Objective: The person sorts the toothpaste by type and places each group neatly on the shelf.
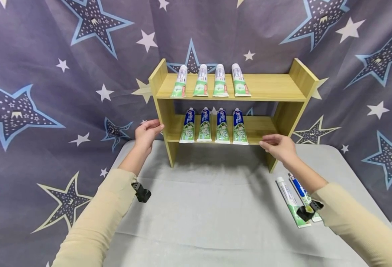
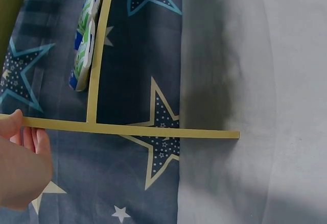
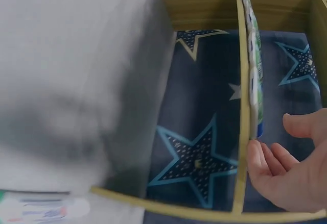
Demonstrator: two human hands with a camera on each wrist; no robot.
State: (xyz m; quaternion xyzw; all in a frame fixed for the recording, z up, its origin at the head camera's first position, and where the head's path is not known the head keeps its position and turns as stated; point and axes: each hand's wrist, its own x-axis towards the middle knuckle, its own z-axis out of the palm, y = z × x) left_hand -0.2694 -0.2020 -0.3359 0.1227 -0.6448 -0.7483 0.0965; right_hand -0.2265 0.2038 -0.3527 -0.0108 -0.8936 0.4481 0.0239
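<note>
A small two-tier wooden shelf (image 1: 269,87) stands at the back of the table. My left hand (image 1: 147,135) is at its left side panel, the thumb lapping over the panel's edge and the fingers against the outer face (image 2: 38,140). At the right end of the lower board my right hand (image 1: 279,148) holds nothing; its fingertips (image 3: 255,155) are right at the board, beside the toothpaste row, and the thumb stands apart. Several blue-capped toothpaste tubes (image 1: 222,126) lean in a row on the lower tier. Several white-and-green toothpaste tubes (image 1: 220,81) line the upper tier.
Two more tubes lie on the grey-covered table (image 1: 196,207) below my right forearm: a white-and-green toothpaste tube (image 1: 291,200) and a blue-and-green toothpaste tube (image 1: 299,189). A star-patterned curtain (image 1: 116,74) hangs close behind the shelf and along both sides.
</note>
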